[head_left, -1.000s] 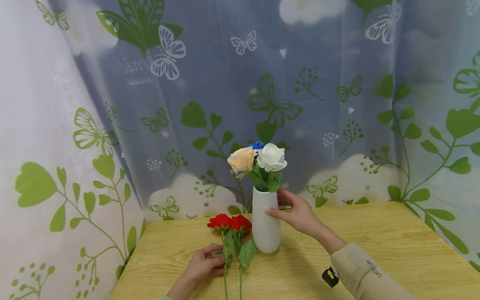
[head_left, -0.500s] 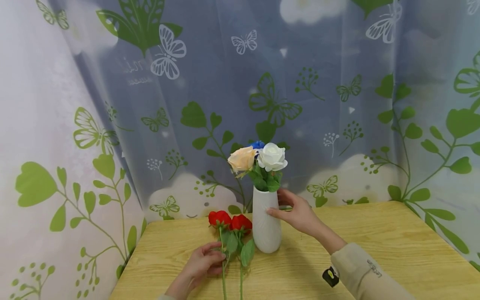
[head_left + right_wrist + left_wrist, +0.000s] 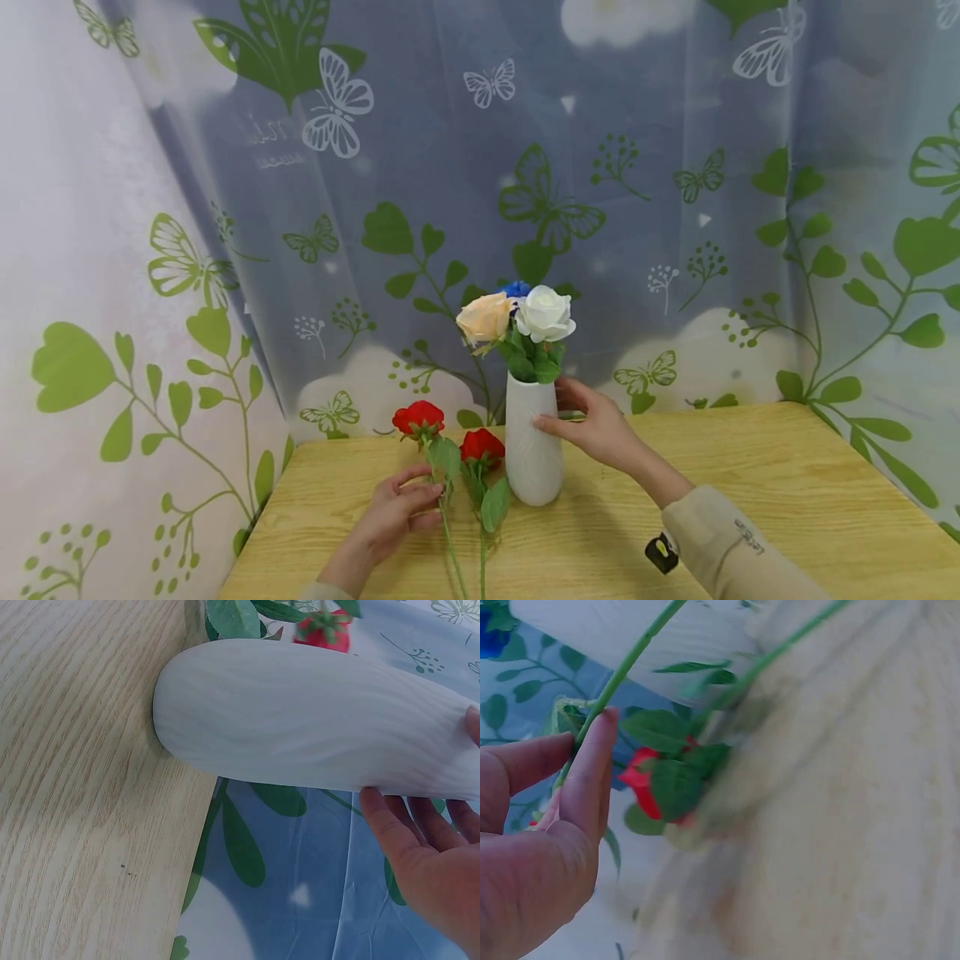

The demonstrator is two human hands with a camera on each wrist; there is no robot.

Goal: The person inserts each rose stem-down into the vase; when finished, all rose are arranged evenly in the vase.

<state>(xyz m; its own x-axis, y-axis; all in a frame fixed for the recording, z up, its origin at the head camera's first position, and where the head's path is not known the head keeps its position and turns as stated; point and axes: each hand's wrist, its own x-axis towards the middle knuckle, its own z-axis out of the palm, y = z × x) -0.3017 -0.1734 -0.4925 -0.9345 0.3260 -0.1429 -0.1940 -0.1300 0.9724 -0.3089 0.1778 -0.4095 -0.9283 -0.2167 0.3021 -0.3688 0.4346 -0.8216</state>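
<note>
Between thumb and fingers, my left hand [image 3: 396, 515] pinches the green stem [image 3: 622, 671] of a red rose [image 3: 418, 418], whose bloom tilts up to the left. A second red rose [image 3: 482, 447] lies on the table just right of it, beside the vase. My right hand [image 3: 600, 429] grips the upper right side of the white vase [image 3: 534, 450], which stands upright; in the right wrist view the fingertips [image 3: 371, 799] touch its wall. Out of the vase rise a peach rose [image 3: 483, 318], a white rose [image 3: 545, 313] and a partly hidden blue flower [image 3: 515, 289].
The wooden table [image 3: 750, 483] ends at a patterned curtain [image 3: 420, 108] behind the vase. More curtain closes off the left and right sides. A small black object [image 3: 661, 553] shows next to the right sleeve [image 3: 720, 533].
My left hand has moved left and slightly up with one red rose, parting its bloom from the other rose. The right hand and vase stay where they were.
</note>
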